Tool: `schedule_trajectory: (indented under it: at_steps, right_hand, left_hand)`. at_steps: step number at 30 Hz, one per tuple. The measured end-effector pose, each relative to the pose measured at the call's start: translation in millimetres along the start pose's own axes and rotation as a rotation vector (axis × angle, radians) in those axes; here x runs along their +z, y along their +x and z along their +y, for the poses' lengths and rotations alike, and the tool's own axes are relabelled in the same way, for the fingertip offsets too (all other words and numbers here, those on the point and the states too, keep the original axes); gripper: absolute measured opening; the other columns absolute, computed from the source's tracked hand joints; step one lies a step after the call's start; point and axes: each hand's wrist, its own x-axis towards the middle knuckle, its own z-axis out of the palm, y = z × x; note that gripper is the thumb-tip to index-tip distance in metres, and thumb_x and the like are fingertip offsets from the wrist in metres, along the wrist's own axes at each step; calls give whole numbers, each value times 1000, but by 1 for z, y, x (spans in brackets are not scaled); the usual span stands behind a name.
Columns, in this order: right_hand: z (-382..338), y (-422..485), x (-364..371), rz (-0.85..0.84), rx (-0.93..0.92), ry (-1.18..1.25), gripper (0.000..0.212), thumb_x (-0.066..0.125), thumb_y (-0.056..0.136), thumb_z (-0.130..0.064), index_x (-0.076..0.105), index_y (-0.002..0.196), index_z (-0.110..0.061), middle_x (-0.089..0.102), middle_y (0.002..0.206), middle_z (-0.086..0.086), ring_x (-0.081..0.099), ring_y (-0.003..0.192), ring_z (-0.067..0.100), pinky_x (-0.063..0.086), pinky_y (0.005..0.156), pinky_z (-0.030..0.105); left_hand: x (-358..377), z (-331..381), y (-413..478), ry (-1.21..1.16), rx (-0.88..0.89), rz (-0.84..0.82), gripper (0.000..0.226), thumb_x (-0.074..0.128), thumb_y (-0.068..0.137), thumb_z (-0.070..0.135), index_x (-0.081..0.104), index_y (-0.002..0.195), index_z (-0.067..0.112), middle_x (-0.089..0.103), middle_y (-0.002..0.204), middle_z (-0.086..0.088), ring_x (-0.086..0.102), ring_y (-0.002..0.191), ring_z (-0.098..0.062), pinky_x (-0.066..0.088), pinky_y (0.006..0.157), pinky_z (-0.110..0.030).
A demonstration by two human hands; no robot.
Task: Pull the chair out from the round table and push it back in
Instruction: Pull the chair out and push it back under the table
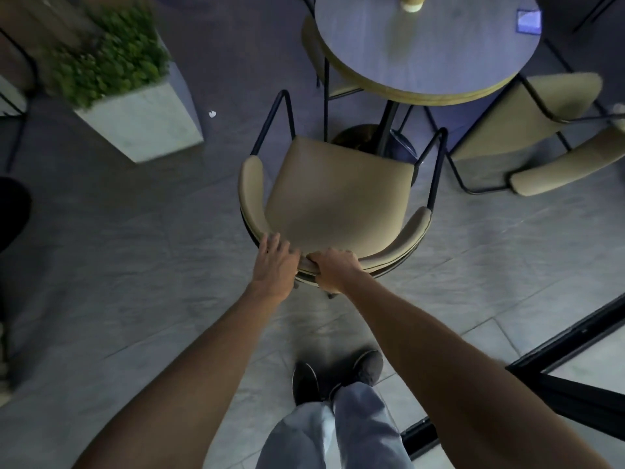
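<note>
The chair (338, 201) is sitting mid-frame, seat clear of the table (429, 52) at upper right, front legs near the table's base. Its curved backrest is being gripped at the bottom of the curve by the right hand (333, 267), fingers wrapped over the top edge. The left hand (275, 260) is being laid just beside it on the same rim, fingers spread flat, not really clamped. Another chair (541, 130) is parked at right, a planter (135, 106) at upper left.
</note>
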Motion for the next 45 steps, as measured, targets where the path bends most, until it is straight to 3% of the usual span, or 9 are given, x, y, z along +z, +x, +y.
schedule_trajectory:
  at_steps: [10,15,18,24,38,45]
  right_hand:
    - [-28,51,-31,-40,1,-46,36,61,89,-27,58,124,-26,67,114,6,66,103,30,50,84,38]
    - [-49,78,-34,-54,146,100,43,67,83,-20,57,124,-27,69,112,5,65,99,28,54,86,41]
    - [-60,91,-32,-103,232,99,40,69,85,-24,57,123,-23,67,111,4,64,103,28,50,88,39]
    - [-66,99,-30,-141,280,77,37,67,87,-35,57,122,-24,68,106,3,65,95,25,54,81,40]
    - [-98,89,-7,-16,366,145,33,70,85,-26,60,116,-30,69,100,-2,65,93,21,53,85,39]
    - [-99,86,-7,70,403,127,34,69,85,-24,60,117,-28,68,107,1,64,102,27,45,81,37]
  left_hand:
    - [-8,-67,47,13,70,7,43,63,90,37,56,132,28,51,136,-6,30,140,-32,3,122,-49]
    - [-8,-110,81,61,240,27,47,74,80,39,60,124,30,58,124,-2,45,124,-29,15,118,-46]
    - [-6,-127,95,38,346,34,33,69,85,34,64,118,31,61,118,0,49,117,-27,23,113,-43]
    - [-5,-137,104,26,467,12,30,66,91,30,65,121,25,59,122,-6,44,124,-32,11,119,-53]
    - [4,-160,93,37,557,15,26,68,88,32,68,114,28,62,116,1,47,118,-27,22,105,-44]
    - [-5,-163,101,83,632,-36,29,64,93,24,63,121,25,57,122,-3,41,127,-28,11,115,-54]
